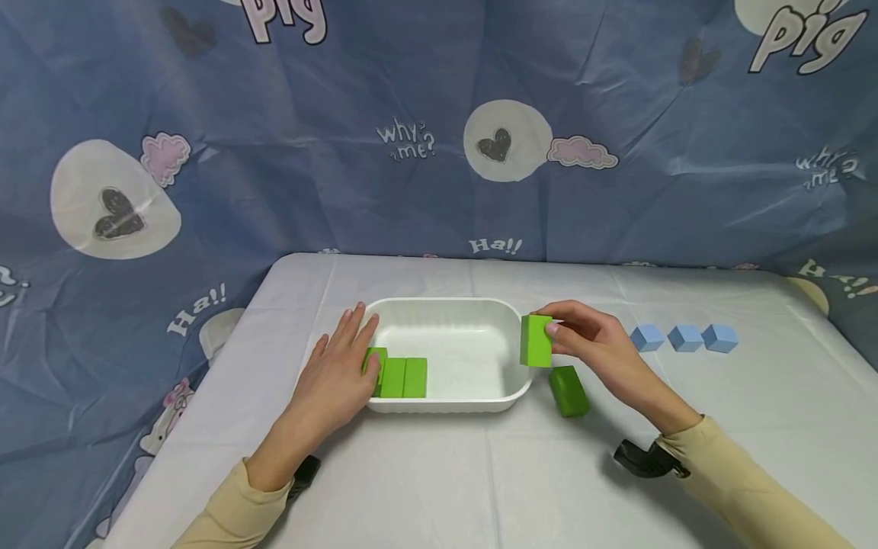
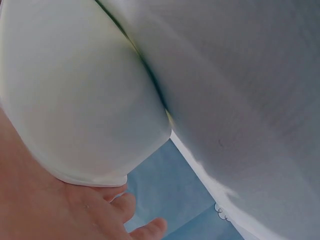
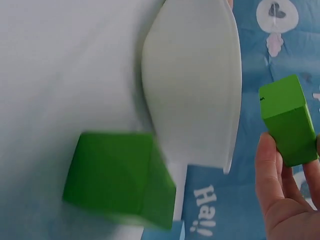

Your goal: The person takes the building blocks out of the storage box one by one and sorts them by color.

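Observation:
A white plastic tub (image 1: 473,404) stands on the table, with several green blocks (image 1: 405,377) side by side at its left end. My left hand (image 1: 339,374) rests over the tub's left rim, its fingers stretched out; in the left wrist view the hand (image 2: 75,210) lies along the tub's rim. At the tub's right rim, my right hand (image 1: 597,343) pinches a green block (image 1: 536,341) between thumb and fingers, held upright. The right wrist view shows this held block (image 3: 290,120) raised. Another green block (image 1: 569,391) lies on the table just right of the tub.
Three light blue blocks (image 1: 684,338) sit in a row on the white-covered table (image 1: 439,473), beyond my right hand. A blue printed cloth (image 1: 425,206) hangs behind the table's far edge.

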### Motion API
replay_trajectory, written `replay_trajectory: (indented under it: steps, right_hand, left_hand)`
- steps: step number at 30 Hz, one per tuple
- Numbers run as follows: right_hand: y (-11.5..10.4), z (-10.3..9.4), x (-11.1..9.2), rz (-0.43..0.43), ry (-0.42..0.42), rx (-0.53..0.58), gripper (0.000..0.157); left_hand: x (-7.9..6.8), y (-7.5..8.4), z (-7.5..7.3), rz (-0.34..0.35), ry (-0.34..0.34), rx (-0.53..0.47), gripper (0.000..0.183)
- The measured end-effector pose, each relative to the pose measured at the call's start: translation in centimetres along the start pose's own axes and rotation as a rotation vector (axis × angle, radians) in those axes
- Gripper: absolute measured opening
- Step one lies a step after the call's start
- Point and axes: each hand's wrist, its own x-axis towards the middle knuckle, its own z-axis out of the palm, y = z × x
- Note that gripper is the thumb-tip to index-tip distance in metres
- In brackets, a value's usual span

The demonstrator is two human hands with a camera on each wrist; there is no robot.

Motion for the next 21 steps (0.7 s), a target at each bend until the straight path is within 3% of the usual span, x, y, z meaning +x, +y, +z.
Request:
replay_trajectory:
  steps: [21]
  right_hand:
    - [0.9, -4.6, -3.7, 0.065, 0.099, -0.204, 0.032]
  left_hand:
    - [0.0, 0.1, -0.1, -0.004, -0.005, -0.001, 0.055]
